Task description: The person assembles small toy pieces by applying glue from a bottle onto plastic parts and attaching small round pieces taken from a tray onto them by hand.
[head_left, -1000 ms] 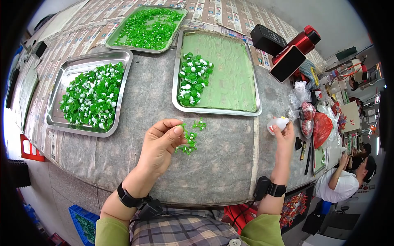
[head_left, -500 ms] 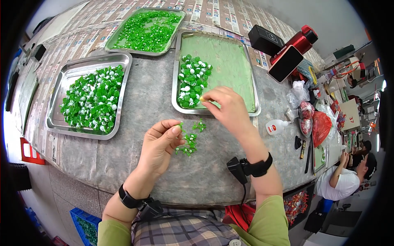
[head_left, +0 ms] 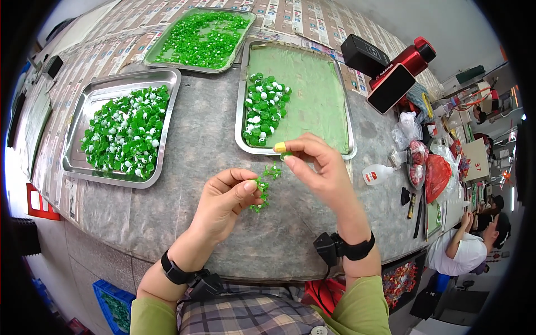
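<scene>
Left hand (head_left: 226, 198) and right hand (head_left: 326, 173) apart, each pinching something green.
Head view: the left's bit (head_left: 261, 183) is nearside of the lined tray (head_left: 312, 95); the right's bead (head_left: 286, 156) is by its near rim, near loose bits (head_left: 272, 171).

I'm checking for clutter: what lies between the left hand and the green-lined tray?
In the head view, small green pieces lie on the gray cover between the left hand and the green-lined tray.

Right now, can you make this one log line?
left hand: pinching small shiny green piece | right hand: pinching small green bead-like piece, near rectangular silver metal tray | white plastic bottle: unheld
</scene>
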`<move>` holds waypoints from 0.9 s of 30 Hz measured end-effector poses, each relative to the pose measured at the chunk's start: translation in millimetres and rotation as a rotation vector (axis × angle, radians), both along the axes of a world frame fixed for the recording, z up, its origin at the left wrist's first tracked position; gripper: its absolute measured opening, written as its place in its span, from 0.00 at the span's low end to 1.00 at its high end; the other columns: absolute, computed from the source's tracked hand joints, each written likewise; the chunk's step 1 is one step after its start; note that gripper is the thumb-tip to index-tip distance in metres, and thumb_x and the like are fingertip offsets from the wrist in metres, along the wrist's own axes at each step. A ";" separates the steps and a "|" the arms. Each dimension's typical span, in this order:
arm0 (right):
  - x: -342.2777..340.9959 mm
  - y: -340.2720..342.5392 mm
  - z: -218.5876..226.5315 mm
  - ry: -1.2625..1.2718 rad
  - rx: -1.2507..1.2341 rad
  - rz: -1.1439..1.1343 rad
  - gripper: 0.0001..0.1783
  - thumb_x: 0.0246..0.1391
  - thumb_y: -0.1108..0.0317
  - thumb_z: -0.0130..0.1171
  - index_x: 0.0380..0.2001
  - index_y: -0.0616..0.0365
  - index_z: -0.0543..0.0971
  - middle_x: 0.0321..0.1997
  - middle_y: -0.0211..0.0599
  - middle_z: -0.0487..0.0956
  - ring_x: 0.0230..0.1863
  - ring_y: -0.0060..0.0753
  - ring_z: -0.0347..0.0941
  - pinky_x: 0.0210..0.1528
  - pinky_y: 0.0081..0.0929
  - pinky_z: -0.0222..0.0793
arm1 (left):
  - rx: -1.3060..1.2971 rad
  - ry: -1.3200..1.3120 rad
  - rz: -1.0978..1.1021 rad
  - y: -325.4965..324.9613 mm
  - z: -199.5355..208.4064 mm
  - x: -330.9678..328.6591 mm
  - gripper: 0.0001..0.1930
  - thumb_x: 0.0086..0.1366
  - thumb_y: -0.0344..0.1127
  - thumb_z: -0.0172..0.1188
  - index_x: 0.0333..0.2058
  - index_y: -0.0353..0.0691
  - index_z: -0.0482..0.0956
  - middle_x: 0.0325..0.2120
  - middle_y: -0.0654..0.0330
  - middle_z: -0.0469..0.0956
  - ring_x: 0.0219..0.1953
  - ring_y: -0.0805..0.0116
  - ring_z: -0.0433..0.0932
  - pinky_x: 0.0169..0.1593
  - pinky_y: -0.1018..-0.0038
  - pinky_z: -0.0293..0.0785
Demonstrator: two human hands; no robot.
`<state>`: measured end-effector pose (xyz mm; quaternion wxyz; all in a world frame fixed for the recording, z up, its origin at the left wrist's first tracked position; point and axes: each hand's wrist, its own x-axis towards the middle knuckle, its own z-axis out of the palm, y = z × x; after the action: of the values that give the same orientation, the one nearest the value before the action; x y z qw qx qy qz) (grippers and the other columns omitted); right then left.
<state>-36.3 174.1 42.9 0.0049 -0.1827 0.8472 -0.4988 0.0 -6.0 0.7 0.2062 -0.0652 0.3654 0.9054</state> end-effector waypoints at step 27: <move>52.7 -16.4 -23.1 -0.317 -0.640 -0.137 0.10 0.42 0.76 0.56 0.32 0.64 0.72 0.30 0.32 0.74 0.33 0.18 0.70 0.35 0.13 0.66 | -0.295 0.231 0.039 11.0 -0.8 5.6 0.04 0.50 0.25 0.56 0.27 0.34 0.72 0.24 0.62 0.73 0.26 0.77 0.71 0.30 0.83 0.69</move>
<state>16.3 157.6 19.8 0.0452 -0.0383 0.6471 -0.7601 5.6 5.1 -0.1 0.1336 0.0028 0.5140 0.8473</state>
